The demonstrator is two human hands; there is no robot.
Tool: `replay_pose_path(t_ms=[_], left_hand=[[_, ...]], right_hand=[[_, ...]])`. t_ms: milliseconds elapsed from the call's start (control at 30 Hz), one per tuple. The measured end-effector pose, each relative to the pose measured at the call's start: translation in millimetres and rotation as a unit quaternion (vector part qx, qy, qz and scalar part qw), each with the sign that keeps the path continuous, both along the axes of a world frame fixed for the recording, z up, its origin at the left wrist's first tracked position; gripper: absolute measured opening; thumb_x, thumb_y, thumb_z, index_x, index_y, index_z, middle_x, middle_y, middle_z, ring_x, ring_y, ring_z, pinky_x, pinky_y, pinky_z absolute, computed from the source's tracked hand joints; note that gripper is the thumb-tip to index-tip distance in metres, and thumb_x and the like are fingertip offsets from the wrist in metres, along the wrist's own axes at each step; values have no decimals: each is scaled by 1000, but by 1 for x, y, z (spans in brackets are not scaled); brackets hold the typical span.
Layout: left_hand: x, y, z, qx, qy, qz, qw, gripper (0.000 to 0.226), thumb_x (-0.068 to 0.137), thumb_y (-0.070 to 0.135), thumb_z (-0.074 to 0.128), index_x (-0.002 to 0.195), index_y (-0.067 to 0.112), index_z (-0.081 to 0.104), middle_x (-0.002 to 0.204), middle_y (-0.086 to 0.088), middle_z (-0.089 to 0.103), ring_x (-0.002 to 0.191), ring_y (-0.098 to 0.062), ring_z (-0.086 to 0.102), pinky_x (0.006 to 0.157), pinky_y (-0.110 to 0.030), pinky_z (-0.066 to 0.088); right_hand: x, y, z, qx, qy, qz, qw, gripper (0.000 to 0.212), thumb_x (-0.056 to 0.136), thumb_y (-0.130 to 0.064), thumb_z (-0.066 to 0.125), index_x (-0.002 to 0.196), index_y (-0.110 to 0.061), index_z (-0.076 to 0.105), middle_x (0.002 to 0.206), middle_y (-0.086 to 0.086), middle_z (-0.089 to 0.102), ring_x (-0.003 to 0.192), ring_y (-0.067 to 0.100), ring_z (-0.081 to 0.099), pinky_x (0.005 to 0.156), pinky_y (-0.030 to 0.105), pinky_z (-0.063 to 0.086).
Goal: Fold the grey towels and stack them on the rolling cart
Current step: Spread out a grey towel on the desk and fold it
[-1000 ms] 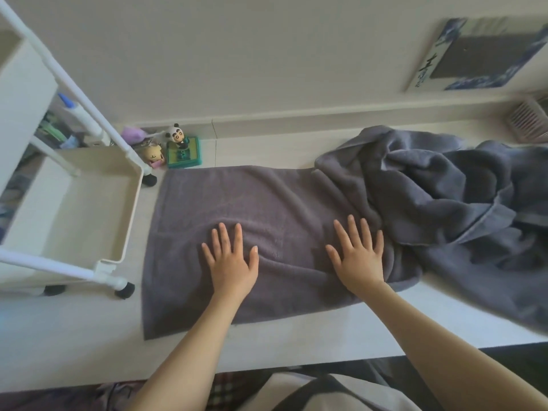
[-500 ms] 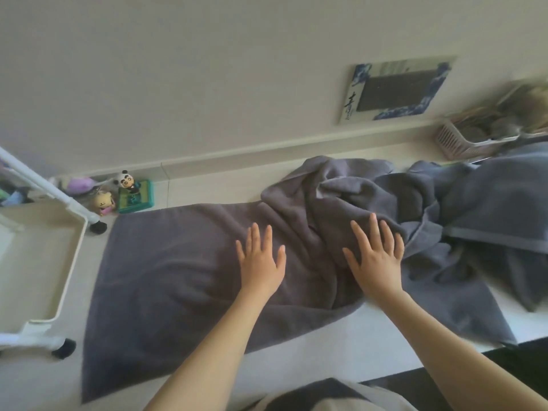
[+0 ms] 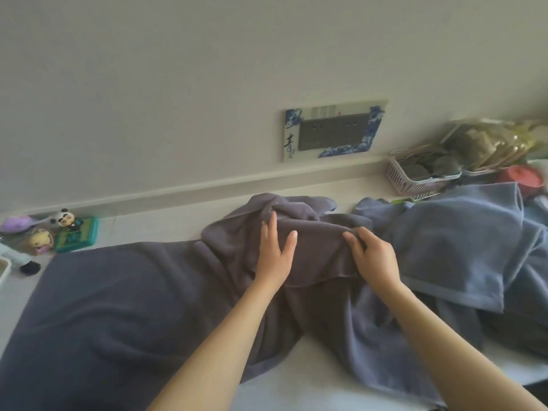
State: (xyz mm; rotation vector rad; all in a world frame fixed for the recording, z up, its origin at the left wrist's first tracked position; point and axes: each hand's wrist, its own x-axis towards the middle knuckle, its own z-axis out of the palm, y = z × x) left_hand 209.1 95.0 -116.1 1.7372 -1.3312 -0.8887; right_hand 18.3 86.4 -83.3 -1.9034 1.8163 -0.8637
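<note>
Far left there's a bunch of little toys (image 3: 59,232) against the wall, a panda figure among them, and right at the frame edge a sliver of the rolling cart (image 3: 4,269) with one black wheel showing. No towels on the bit of it I can see.

Then the dark grey towel (image 3: 118,307) lies mostly flat across the white table (image 3: 296,384), with its right end bunched up in a heap. The left hand (image 3: 274,253) rests on that heap, fingers mostly straight and reaching over the raised fold, thumb out to the side. Looks more like pressing or feeling for the edge than a real grip, though the fingertips dip behind the fold so I can't be sure. The right hand (image 3: 374,256) sits just beside it, fingers curled and pinching the same fold.

Further right is a pile of other towels (image 3: 444,247), more bluish grey, overlapping the dark one, and behind it a pink basket (image 3: 421,182) of odds and ends.

My read: still early, sorting out the crumpled end before the first fold. Next move probably needs both hands pinching that edge, pulling it clear of the pile and laying it flat.
</note>
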Motion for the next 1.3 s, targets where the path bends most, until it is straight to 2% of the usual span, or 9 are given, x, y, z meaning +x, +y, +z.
replay_pose_path(t_ms=[133, 333, 467, 533, 700, 867, 967, 1167, 1300], left_hand=[[-50, -30, 25, 43, 84, -42, 995, 74, 96, 46, 44, 151, 31, -2, 160, 1, 0, 147, -13, 5, 115, -27, 8], [-161, -72, 83, 28, 203, -196, 959, 54, 102, 40, 28, 152, 28, 8, 159, 5, 11, 143, -3, 12, 118, -25, 8], [-239, -85, 119, -5, 259, -273, 926, 74, 82, 77, 33, 146, 43, 24, 154, 12, 29, 140, -2, 26, 118, -33, 18], [-273, -92, 124, -5, 267, -316, 910, 74, 79, 82, 32, 144, 46, 27, 152, 16, 30, 140, -1, 26, 119, -37, 18], [-319, -89, 120, 67, 231, -384, 891, 91, 76, 86, 31, 142, 24, 42, 147, 4, 42, 138, -9, 33, 119, -38, 19], [-317, -91, 93, 33, -144, -372, 916, 54, 102, 45, 14, 149, 23, 26, 159, -2, 14, 147, -21, 3, 115, -52, -10], [-319, -93, 74, 67, -219, -395, 890, 52, 101, 46, 13, 151, 30, 15, 160, 1, 6, 147, -20, -4, 114, -54, -13], [-321, -88, 56, 63, -188, -396, 897, 53, 103, 42, 13, 152, 22, 15, 160, 5, 11, 147, -14, -2, 115, -46, -11], [-306, -90, 69, 47, -36, -360, 931, 49, 104, 35, 21, 148, 16, 29, 157, -1, 24, 146, -14, 13, 117, -37, -2]], right_hand=[[-37, -23, 30, -53, -47, -39, 997, 34, 93, -23, 56, 64, -25, 38, 52, -10, 45, 49, 11, 42, 57, 27, 26], [-110, -51, 101, -171, -122, -126, 969, 15, 95, -23, 53, 84, -15, 60, 64, -15, 52, 62, 0, 49, 61, 9, 33], [-162, -62, 152, -284, -93, -195, 934, 22, 95, -23, 53, 85, -5, 62, 65, -7, 50, 63, 3, 40, 61, 4, 32], [-191, -64, 165, -300, -61, -225, 925, 25, 96, -26, 51, 89, -6, 63, 71, 1, 58, 66, 8, 45, 63, 14, 36], [-252, -65, 136, -246, 72, -329, 909, 29, 96, -31, 46, 97, -9, 65, 92, 12, 67, 84, 32, 60, 82, 36, 34], [-261, -52, 75, -68, 100, -300, 946, 35, 96, -32, 46, 127, -21, 57, 119, 14, 58, 109, 37, 52, 93, 41, 38], [-249, -45, 53, -26, 104, -265, 958, 43, 97, -38, 39, 140, -32, 42, 139, 5, 45, 124, 30, 42, 103, 39, 31], [-253, -35, 27, 94, 125, -276, 948, 39, 99, -42, 31, 136, -39, 44, 144, -2, 41, 128, 25, 35, 105, 37, 23], [-238, -40, 52, -14, 110, -299, 948, 52, 93, -46, 21, 133, -30, 51, 141, 1, 45, 131, 24, 32, 108, 37, 16]])
